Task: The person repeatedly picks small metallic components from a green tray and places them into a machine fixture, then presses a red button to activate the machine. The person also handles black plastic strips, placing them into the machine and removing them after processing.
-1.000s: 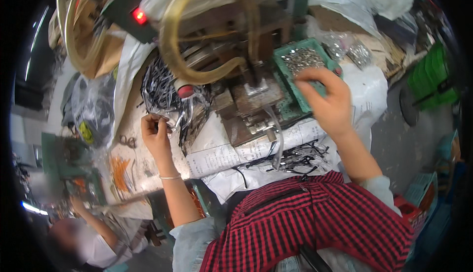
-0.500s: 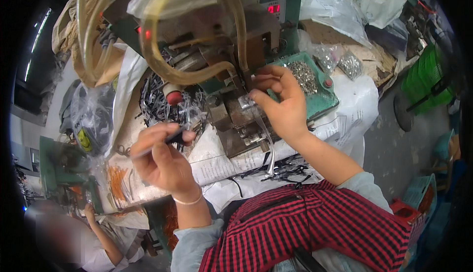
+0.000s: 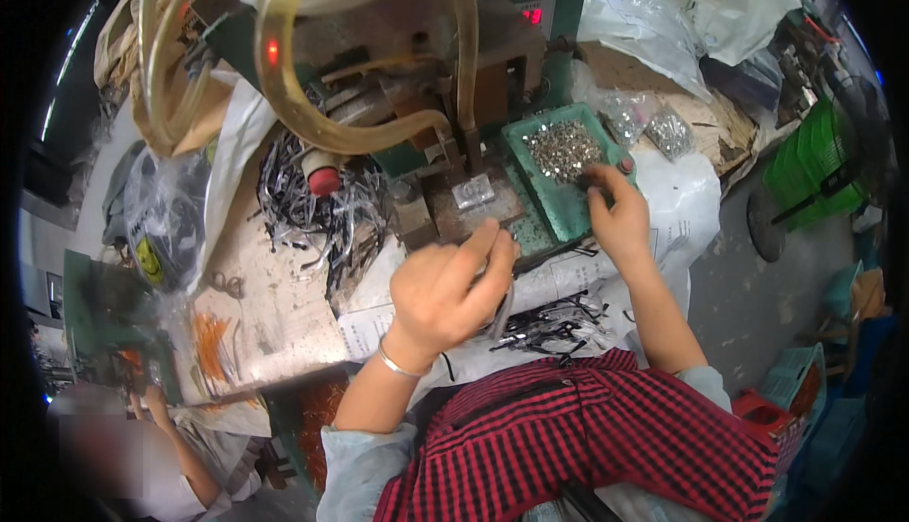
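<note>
My left hand [image 3: 445,290] is closed in a pinch just in front of the machine's metal work plate [image 3: 473,193]. A thin grey strip [image 3: 505,312] hangs below its fingers; the gripped end is hidden. My right hand [image 3: 620,214] is at the right side of a green tray [image 3: 566,229], fingertips curled together at the edge of a heap of small shiny metal pieces [image 3: 562,151]. Whether a piece is between those fingertips cannot be made out. Black and clear strips [image 3: 549,323] lie in front of the machine.
A tangled pile of strips [image 3: 312,200] lies left of the press, below a red knob [image 3: 323,180]. Yellowed hoses [image 3: 360,140] loop over the work area. A bag of metal pieces [image 3: 670,134] lies behind the tray. Another person [image 3: 180,446] sits at the lower left.
My left hand has moved right, to the front of the work plate. My right hand has left the press and moved right to the metal pieces in the tray.
</note>
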`<state>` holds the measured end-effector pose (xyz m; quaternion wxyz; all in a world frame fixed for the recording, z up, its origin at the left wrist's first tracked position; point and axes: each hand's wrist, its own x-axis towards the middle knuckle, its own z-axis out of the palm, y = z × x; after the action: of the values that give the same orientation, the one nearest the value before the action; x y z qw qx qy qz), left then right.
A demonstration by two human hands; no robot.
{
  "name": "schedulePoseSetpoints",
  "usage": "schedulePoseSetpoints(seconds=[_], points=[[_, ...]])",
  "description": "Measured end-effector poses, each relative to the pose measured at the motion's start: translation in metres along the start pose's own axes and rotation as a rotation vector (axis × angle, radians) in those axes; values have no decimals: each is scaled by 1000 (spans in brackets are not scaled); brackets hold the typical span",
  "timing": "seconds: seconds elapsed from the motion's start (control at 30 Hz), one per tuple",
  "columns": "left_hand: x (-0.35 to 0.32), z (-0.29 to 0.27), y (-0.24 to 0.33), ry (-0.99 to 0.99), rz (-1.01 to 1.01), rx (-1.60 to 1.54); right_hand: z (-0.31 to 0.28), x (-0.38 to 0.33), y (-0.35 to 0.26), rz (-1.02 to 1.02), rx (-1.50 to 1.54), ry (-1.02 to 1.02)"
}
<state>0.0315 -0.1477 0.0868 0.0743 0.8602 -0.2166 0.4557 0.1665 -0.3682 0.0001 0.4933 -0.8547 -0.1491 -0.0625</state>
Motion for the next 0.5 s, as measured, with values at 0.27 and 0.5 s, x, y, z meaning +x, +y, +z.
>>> schedulePoseSetpoints(seconds=[0.27,0.5], points=[[-5,6,-3,42,-14,-66,-11,24,2,-162,86,195],[-11,11,-5,53,-50,-98,-2,3,10,-251,-357,4]])
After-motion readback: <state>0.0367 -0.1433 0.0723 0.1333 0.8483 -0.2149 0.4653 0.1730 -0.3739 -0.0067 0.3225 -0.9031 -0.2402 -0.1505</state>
